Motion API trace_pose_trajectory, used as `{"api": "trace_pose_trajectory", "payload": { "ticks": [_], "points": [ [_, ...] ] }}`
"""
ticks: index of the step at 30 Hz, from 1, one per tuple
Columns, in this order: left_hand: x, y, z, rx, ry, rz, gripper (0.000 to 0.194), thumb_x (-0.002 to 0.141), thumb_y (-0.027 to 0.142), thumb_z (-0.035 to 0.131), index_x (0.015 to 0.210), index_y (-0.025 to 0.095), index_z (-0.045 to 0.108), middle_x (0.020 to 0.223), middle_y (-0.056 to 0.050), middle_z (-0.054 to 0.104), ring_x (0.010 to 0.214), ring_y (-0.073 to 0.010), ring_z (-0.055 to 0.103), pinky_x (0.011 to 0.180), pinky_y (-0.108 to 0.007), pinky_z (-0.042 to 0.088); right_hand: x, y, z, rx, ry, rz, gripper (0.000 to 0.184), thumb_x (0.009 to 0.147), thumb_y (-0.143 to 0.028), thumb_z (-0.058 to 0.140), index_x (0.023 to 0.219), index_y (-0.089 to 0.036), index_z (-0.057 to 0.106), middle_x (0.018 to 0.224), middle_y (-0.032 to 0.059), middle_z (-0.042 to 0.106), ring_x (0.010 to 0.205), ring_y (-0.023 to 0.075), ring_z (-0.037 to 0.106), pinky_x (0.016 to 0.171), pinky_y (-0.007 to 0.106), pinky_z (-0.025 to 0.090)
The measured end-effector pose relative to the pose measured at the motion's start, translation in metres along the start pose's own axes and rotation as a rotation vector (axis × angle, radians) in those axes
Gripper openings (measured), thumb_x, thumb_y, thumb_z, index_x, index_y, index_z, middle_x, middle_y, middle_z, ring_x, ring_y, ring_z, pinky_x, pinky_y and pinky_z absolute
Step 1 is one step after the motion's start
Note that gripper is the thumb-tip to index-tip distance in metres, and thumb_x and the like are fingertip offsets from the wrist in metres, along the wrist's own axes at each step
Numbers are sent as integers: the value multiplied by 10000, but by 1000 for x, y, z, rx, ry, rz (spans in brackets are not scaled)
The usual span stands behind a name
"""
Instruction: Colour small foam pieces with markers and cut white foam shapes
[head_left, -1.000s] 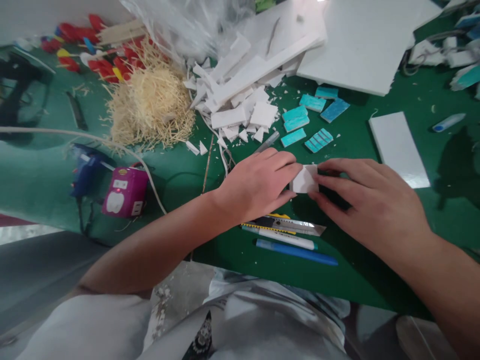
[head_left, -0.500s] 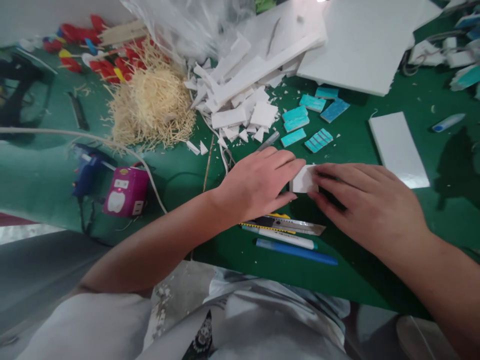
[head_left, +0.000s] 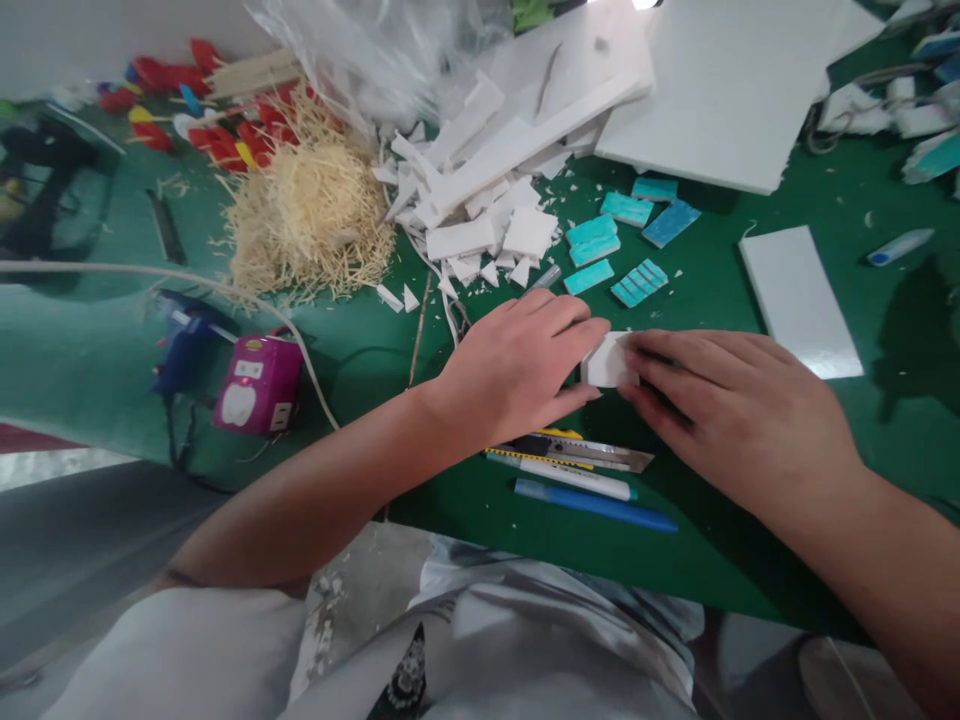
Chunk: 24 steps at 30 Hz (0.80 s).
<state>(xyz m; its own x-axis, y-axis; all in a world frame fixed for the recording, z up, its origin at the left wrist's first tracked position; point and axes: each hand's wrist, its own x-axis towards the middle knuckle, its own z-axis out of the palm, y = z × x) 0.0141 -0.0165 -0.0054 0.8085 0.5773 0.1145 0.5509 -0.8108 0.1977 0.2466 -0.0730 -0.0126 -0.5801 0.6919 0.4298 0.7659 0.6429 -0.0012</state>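
Observation:
Between my hands, on the green tabletop, is a small white foam board piece. My left hand grips its left end with thumb and fingers. On its right end, my right hand closes with thumb and fingertips, covering part of it. Just below lie a utility knife with its blade out, a white marker and a blue pen. Several small blue-painted foam pieces sit beyond my hands, one of them striped with dark lines.
White foam scraps and large foam boards are heaped at the back. A straw-like heap, a pink power adapter and a blue glue gun stand at left. A white foam rectangle and a pen lie at right.
Both hands keep the same hold on the white foam piece. The whole view has shifted very slightly; nothing else has visibly moved.

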Motion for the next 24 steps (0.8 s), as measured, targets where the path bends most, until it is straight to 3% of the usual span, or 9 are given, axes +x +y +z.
{"api": "trace_pose_trajectory", "payload": {
  "ticks": [8, 13, 17, 24],
  "points": [
    [-1, -2, -2, -14, -1, 58, 321, 1010, 285, 625, 1287, 126, 655, 1207, -118, 714, 1099, -262, 656, 991, -381, 525, -1, 0, 1, -9, 11, -6, 122, 969, -192, 667, 951, -221, 784, 1048, 63, 840, 865, 227, 778, 689, 396, 566],
    [-5, -4, -4, -29, 27, 51, 336, 967, 233, 664, 1286, 127, 652, 1241, -129, 711, 1082, -263, 664, 923, -374, 544, 0, -1, 0, -3, 36, -16, 111, 959, -176, 677, 952, -202, 785, 1036, 79, 842, 841, 226, 778, 673, 396, 570],
    [-5, -7, -3, -53, 1, 39, 306, 976, 238, 653, 1264, 136, 662, 1229, -122, 714, 1091, -260, 665, 918, -371, 542, 2, -2, 0, -26, 18, -13, 133, 968, -182, 668, 950, -233, 789, 1040, 55, 844, 822, 219, 778, 672, 398, 576],
    [-3, -5, 1, -43, 7, 74, 309, 1016, 268, 622, 1283, 117, 657, 1212, -124, 715, 1091, -257, 659, 970, -372, 529, 3, -3, -1, -21, 47, -18, 115, 962, -166, 670, 933, -179, 781, 1005, 93, 841, 805, 225, 769, 661, 398, 573]
  ]
}}
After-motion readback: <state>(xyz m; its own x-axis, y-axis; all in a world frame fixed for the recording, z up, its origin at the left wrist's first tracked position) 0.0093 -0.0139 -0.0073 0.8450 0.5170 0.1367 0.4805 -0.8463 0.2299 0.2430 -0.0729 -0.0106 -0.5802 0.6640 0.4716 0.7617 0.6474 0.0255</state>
